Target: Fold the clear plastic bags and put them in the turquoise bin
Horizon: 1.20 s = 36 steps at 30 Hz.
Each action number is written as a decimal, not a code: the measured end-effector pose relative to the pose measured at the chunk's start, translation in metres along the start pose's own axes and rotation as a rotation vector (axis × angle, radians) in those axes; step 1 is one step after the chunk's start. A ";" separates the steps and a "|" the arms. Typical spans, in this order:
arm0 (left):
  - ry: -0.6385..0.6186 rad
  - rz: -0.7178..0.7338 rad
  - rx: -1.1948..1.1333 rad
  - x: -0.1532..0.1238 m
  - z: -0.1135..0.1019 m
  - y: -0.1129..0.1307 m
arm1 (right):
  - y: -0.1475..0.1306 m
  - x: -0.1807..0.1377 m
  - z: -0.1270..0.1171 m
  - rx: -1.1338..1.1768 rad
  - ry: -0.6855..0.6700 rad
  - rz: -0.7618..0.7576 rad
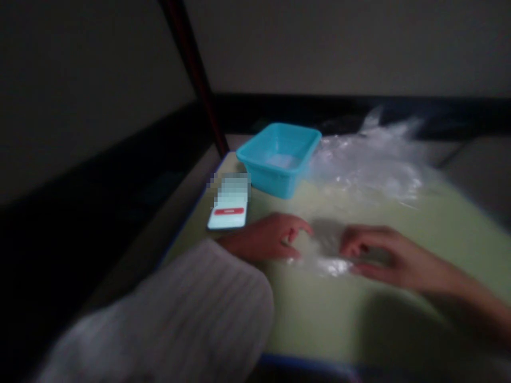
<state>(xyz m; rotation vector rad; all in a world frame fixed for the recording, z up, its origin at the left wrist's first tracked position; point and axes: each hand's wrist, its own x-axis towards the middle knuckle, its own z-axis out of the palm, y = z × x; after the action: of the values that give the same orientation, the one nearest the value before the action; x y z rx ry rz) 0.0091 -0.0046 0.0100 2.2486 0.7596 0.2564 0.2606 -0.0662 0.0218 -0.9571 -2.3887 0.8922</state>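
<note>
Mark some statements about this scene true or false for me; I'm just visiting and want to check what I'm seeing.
1. A blue tub stands on the table. True.
2. The phone has a dark screen. False: its screen is lit.
3. Clear plastic shows between the left hand and the right hand. True.
4. The heap of crinkled plastic lies left of the tub in view. False: it lies to the tub's right.
5. Both forearms are sleeved. False: the right forearm is bare.

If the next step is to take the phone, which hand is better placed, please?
Probably the left hand: it is close to the phone, while the right hand is farther away, across the clear plastic. Both hands are at this plastic; blur hides how firm each grip is.
</note>
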 end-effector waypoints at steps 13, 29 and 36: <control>-0.037 0.528 0.350 -0.001 0.050 -0.002 | 0.044 -0.010 -0.032 -0.344 0.275 0.392; 0.118 0.206 0.387 0.003 0.027 -0.010 | 0.077 0.000 -0.019 -0.535 0.471 0.666; 0.108 0.217 0.438 0.005 0.033 -0.022 | 0.070 0.000 -0.022 -0.438 0.542 0.605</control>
<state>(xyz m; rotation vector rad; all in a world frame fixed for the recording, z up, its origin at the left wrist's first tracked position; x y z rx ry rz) 0.0169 -0.0088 -0.0294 2.7574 0.6764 0.3439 0.3053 -0.0181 -0.0107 -1.8729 -1.8610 0.2080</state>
